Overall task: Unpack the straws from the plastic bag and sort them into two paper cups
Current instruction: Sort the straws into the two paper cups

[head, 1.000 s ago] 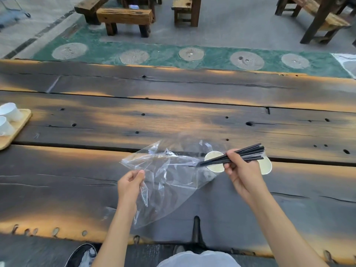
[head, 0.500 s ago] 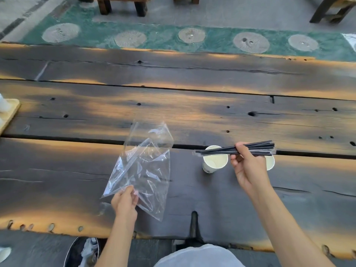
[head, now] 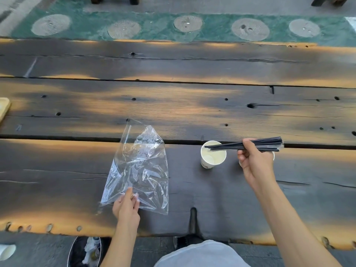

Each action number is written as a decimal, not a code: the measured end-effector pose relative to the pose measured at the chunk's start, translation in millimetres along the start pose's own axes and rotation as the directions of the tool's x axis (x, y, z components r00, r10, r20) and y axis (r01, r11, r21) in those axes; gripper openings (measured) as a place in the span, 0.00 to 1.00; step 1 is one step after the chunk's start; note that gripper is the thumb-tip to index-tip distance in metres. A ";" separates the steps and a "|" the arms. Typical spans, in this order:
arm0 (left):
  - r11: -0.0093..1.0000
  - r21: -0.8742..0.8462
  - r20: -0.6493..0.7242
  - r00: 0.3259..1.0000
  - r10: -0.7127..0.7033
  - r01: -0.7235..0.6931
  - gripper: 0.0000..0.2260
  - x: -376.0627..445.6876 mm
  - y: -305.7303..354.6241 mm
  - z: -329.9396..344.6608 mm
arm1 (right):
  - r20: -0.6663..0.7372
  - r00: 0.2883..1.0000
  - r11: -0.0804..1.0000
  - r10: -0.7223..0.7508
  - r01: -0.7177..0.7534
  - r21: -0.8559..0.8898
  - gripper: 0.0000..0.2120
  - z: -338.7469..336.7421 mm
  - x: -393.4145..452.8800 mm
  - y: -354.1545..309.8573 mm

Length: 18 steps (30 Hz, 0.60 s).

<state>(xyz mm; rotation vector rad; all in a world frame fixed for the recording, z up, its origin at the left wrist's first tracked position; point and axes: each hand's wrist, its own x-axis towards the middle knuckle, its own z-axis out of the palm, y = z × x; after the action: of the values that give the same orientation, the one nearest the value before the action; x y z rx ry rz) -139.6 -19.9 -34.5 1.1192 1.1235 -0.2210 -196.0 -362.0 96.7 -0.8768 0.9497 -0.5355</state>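
Note:
My right hand (head: 254, 162) grips a bundle of black straws (head: 231, 146), held level with their left tips over an upright white paper cup (head: 212, 155). A second paper cup (head: 273, 154) stands behind that hand and is mostly hidden by it. The clear plastic bag (head: 140, 166) lies crumpled and flat on the dark wooden table (head: 173, 105), left of the cups. My left hand (head: 126, 206) pinches the bag's near edge. No straws show inside the bag.
A light wooden tray (head: 4, 108) pokes in at the table's left edge. A deep notch (head: 193, 218) cuts into the table's near edge. Below the table are a bin with rubbish (head: 86, 251) and a white object (head: 6, 251) on the floor.
The straws have come fully out of the bag. My left hand has lowered the bag onto the table and drawn it left; my right hand has carried the straws over the left cup.

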 end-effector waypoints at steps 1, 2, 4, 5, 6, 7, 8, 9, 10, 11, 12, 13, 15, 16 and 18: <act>1.000 0.013 0.002 1.000 0.005 -0.005 0.20 0.0 -0.4 0.8 | -0.007 1.000 1.000 0.000 0.000 -0.009 0.06 -1.8 3.2 0.4; 0.999 0.032 0.004 1.000 0.009 -0.009 0.19 -2.5 -0.5 1.4 | -0.010 1.000 1.000 0.000 0.000 -0.017 0.06 -2.8 5.0 0.8; 0.995 0.097 -0.027 0.999 0.037 -0.034 0.14 -7.4 -1.7 2.8 | -0.006 1.000 1.000 -0.001 0.001 -0.020 0.06 -3.5 6.1 1.8; 0.989 0.138 -0.070 0.996 0.061 -0.051 0.16 -9.3 -1.8 3.4 | 0.006 1.000 1.000 0.002 -0.002 -0.023 0.06 -2.6 5.0 2.0; 0.983 0.170 -0.126 0.988 0.089 -0.066 0.18 -12.2 -1.9 3.4 | 0.027 1.000 0.999 0.006 -0.005 -0.038 0.05 -1.8 3.5 2.6; 0.979 0.194 -0.197 0.975 0.100 -0.061 0.21 -14.1 -2.1 3.0 | 0.057 0.998 0.998 0.013 -0.009 -0.066 0.05 -0.8 1.2 3.7; 0.978 0.204 -0.272 0.958 0.086 -0.030 0.25 -17.9 -0.3 2.6 | 0.096 0.995 0.994 0.022 -0.012 -0.105 0.05 0.4 -1.4 5.9; 0.981 0.192 -0.335 0.940 0.058 0.008 0.26 -23.5 2.3 2.7 | 0.142 0.989 0.988 0.035 -0.013 -0.152 0.04 1.9 -4.2 9.1; 0.985 0.171 -0.376 0.924 0.070 -0.006 0.23 -30.3 4.3 2.4 | 0.187 0.981 0.978 0.054 -0.014 -0.207 0.03 3.1 -7.2 13.1; 0.986 0.152 -0.383 0.916 0.118 -0.064 0.16 -38.4 5.4 3.2 | 0.227 0.971 0.964 0.077 -0.014 -0.267 0.03 4.7 -10.2 18.2; 0.969 0.189 -0.351 0.910 0.221 -0.162 0.11 -47.1 5.4 4.2 | 0.260 0.960 0.943 0.107 -0.016 -0.331 0.03 6.3 -13.0 24.2; 0.924 0.268 -0.263 0.902 0.343 -0.273 0.08 -54.5 3.0 5.3 | 0.290 0.946 0.918 0.142 -0.016 -0.396 0.03 7.7 -15.8 30.8; 0.772 0.409 0.121 0.867 0.483 -0.487 0.03 -72.3 -0.9 12.7 | 0.353 0.909 0.866 0.222 -0.017 -0.501 0.03 11.8 -21.4 44.9; 0.680 0.462 0.355 0.822 0.446 -0.569 0.04 -81.5 -2.6 19.5 | 0.382 0.884 0.837 0.268 -0.017 -0.547 0.03 14.1 -23.0 52.9; 0.565 0.506 0.683 0.703 0.198 -0.651 0.06 -90.6 -9.5 38.6 | 0.425 0.831 0.773 0.360 -0.011 -0.635 0.04 20.4 -26.0 67.1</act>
<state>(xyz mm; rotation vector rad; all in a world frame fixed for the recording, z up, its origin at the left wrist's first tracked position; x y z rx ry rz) -165.4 -88.5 32.0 1.8663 0.1253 -0.5856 -189.5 -297.6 59.0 -1.4040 0.6810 0.2376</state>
